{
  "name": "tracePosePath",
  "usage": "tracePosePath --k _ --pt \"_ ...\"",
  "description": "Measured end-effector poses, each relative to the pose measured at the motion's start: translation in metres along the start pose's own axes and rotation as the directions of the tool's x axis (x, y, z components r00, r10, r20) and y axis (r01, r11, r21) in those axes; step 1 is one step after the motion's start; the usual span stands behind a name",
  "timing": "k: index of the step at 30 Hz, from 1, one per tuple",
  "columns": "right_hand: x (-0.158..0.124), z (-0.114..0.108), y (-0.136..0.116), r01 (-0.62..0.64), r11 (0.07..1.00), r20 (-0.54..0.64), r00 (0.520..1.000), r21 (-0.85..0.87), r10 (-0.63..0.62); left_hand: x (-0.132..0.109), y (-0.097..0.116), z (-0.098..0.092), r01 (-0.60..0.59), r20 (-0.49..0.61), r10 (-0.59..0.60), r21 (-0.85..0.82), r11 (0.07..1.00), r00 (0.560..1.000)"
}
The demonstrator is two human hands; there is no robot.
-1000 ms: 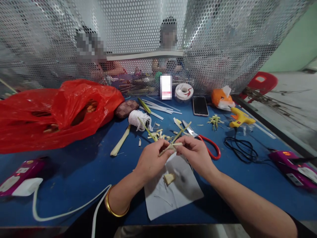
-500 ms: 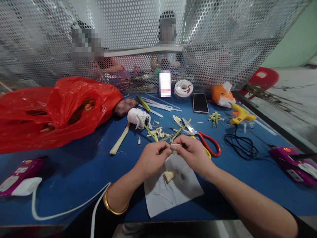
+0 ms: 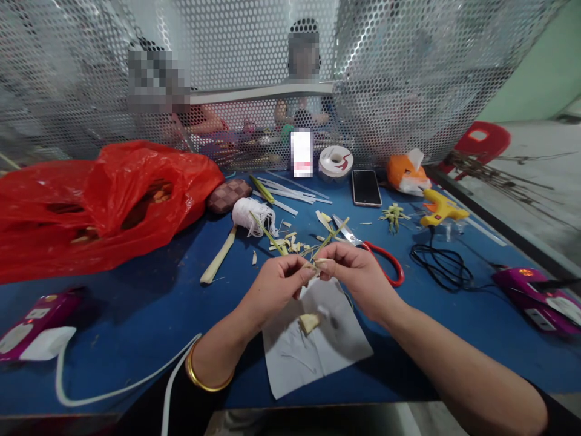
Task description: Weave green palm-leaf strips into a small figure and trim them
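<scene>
My left hand (image 3: 284, 281) and my right hand (image 3: 351, 272) meet over the blue table, thumbs and fingertips pinched on a small pale plant strip (image 3: 316, 264). Most of the strip is hidden by the fingers. Beneath them lies a white paper sheet (image 3: 290, 375) with a cream-coloured folded piece (image 3: 308, 323) and thin threads on it. Just beyond my fingers are scattered plant scraps (image 3: 295, 245) and thin green stalks (image 3: 334, 231). Scissors (image 3: 388, 263) with red handles lie beside my right hand, partly covered by it.
Left are a red plastic bag (image 3: 149, 163), a white thread bundle (image 3: 254, 217) and a pale stalk (image 3: 218, 259). Right are a yellow glue gun (image 3: 442, 208), a phone (image 3: 367, 188), a tape roll (image 3: 336, 162) and a purple power strip (image 3: 538, 297). A perforated metal screen (image 3: 245, 48) stands behind.
My fingertips have shifted on the strip, and my hands have drawn slightly apart. The right hand now covers the yellow part seen beside the scissors before.
</scene>
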State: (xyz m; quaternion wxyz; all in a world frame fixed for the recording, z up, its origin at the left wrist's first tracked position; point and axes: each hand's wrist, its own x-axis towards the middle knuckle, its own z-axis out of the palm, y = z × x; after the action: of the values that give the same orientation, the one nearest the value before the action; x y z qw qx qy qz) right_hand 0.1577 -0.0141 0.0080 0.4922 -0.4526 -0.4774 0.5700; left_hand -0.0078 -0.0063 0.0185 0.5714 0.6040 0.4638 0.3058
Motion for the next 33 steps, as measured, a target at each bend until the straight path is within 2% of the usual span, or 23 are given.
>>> tracePosePath --k 4,7,10,12,15,18,20,21,23,25,26,29,33 --pt "0.000 -0.003 -0.001 -0.012 0.999 0.011 1.000 0.045 0.012 0.002 -0.004 -0.001 0.011 -0.033 -0.011 -0.002 1.000 0.999" --pt "0.001 -0.008 -0.004 0.069 0.996 -0.069 0.996 0.062 -0.064 0.004 -0.005 -0.005 0.035 -0.100 -0.041 -0.058 0.998 0.994" --pt "0.002 -0.014 -0.006 0.175 0.967 -0.148 0.968 -0.184 -0.204 0.006 -0.004 -0.012 0.022 -0.206 -0.049 -0.131 0.991 0.977" --pt "0.002 -0.016 -0.004 0.238 0.875 -0.089 0.950 -0.421 -0.301 0.006 -0.003 -0.015 0.004 -0.250 -0.046 -0.164 0.987 0.967" --pt "0.002 -0.016 0.003 0.347 0.671 0.063 0.910 -0.656 -0.409 0.006 -0.003 -0.016 0.000 -0.254 -0.046 -0.179 0.984 0.966" --pt "0.001 -0.014 0.008 0.321 0.492 0.106 0.904 -0.809 -0.415 0.006 -0.004 -0.013 0.041 -0.226 -0.081 -0.175 0.984 0.971" --pt "0.000 -0.013 0.008 0.303 0.442 0.102 0.900 -0.844 -0.423 0.006 -0.005 -0.011 0.076 -0.208 -0.113 -0.178 0.981 0.972" --pt "-0.001 -0.012 0.008 0.316 0.468 0.104 0.899 -0.825 -0.425 0.006 -0.005 -0.010 0.080 -0.199 -0.114 -0.173 0.982 0.973" --pt "-0.002 -0.010 0.005 0.349 0.626 0.109 0.915 -0.697 -0.388 0.004 -0.004 -0.008 0.063 -0.183 -0.086 -0.127 0.990 0.979" --pt "-0.001 -0.008 0.003 0.300 0.812 0.123 0.953 -0.501 -0.276 0.003 -0.002 -0.006 0.036 -0.176 -0.040 -0.025 0.999 0.984" --pt "-0.001 -0.007 0.003 0.255 0.868 0.128 0.967 -0.427 -0.221 0.002 -0.001 -0.006 0.028 -0.178 -0.022 0.034 0.999 0.984" --pt "0.001 -0.005 0.003 0.197 0.903 0.158 0.977 -0.381 -0.146 0.000 0.000 -0.003 0.036 -0.177 -0.005 0.172 0.984 0.984" --pt "0.000 -0.004 0.005 0.174 0.916 0.163 0.979 -0.361 -0.121 0.001 -0.001 -0.003 0.017 -0.119 0.006 0.192 0.981 0.993"
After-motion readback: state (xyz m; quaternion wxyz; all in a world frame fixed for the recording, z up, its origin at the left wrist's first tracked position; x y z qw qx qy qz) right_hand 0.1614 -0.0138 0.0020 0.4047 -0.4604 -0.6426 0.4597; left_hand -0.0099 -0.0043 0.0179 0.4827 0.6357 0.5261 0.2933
